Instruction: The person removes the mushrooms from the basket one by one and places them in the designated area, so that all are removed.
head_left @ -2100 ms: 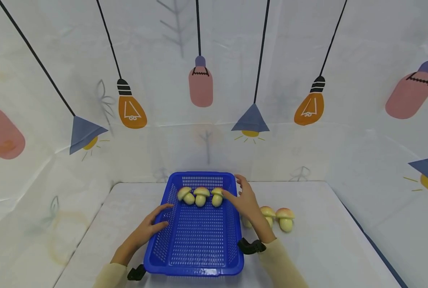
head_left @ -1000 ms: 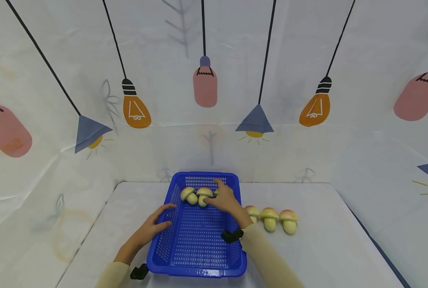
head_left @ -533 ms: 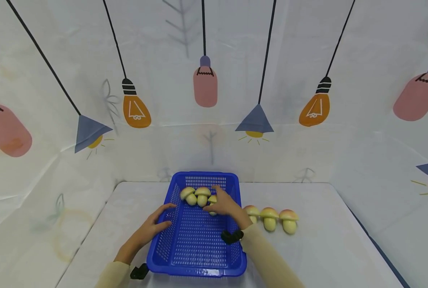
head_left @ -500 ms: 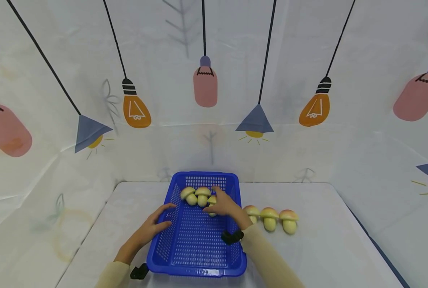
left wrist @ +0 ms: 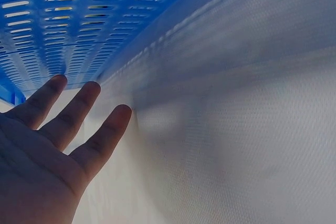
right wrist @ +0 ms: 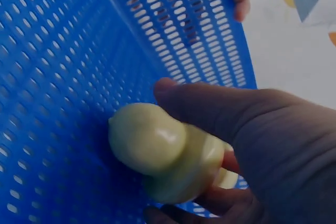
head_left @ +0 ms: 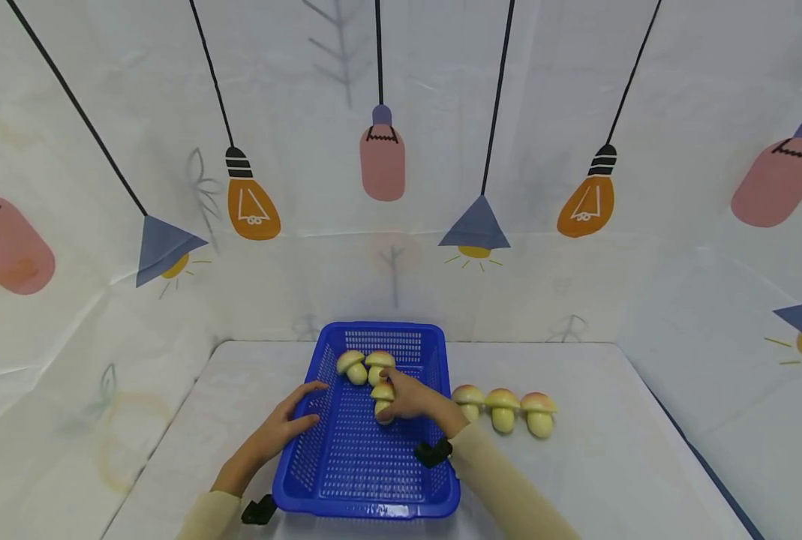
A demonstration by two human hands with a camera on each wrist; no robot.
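Observation:
Inside a blue plastic basket [head_left: 367, 472], my right hand [head_left: 410, 396] grips a toy mushroom [head_left: 382, 405] with a pale stem and yellowish cap. The right wrist view shows the thumb on one side of this mushroom [right wrist: 152, 140] and fingers curled under its cap. Behind it in the basket lie two more mushrooms, one at the left [head_left: 352, 367] and one beside it [head_left: 377, 364], partly covered by my fingers. My left hand [head_left: 286, 420] rests at the basket's left rim, fingers spread. In the left wrist view, its straight fingers [left wrist: 73, 116] lie along the basket's outer wall.
On the white table [head_left: 617, 465], right of the basket, three more mushrooms [head_left: 503, 411] stand in a row, the nearest one partly behind my right forearm. A white wall sheet [head_left: 306, 285] printed with lamps rises at the table's back edge.
My right hand came in over the basket's right side, took hold of the rightmost mushroom there and brought it left and toward me. The left hand has stayed at the rim.

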